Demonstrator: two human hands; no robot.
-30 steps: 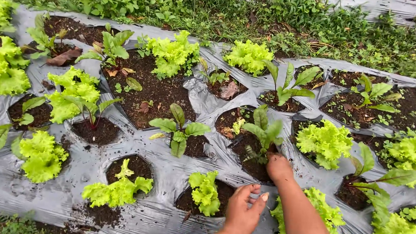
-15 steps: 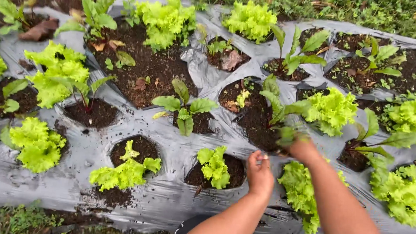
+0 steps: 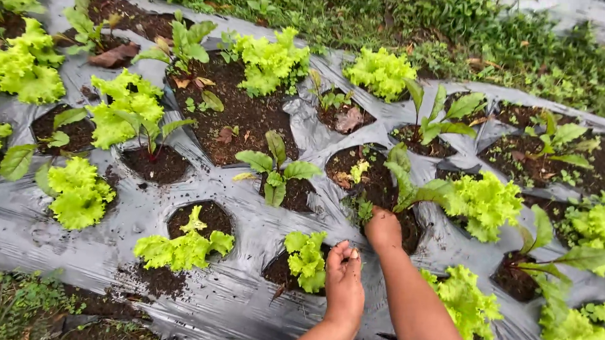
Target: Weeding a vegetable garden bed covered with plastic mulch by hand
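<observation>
Reaching into a planting hole [image 3: 374, 187], right hand [image 3: 382, 229] is clenched at the soil beneath a dark-leaved seedling [image 3: 412, 186]; what it grasps cannot be told. Left hand [image 3: 344, 282], fingers pinched together on something small, hovers beside a lettuce plant [image 3: 307, 260]. Grey plastic mulch [image 3: 240, 305] covers the bed.

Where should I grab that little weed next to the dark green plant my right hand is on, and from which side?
Probably low, at the stem base where the small weed meets the soil, not by its leaves, which look thin and likely to tear. Come from the near side, beside your right hand: the dark green plant leans its broad leaves over the far and right sides, while the near soil is bare.
</observation>
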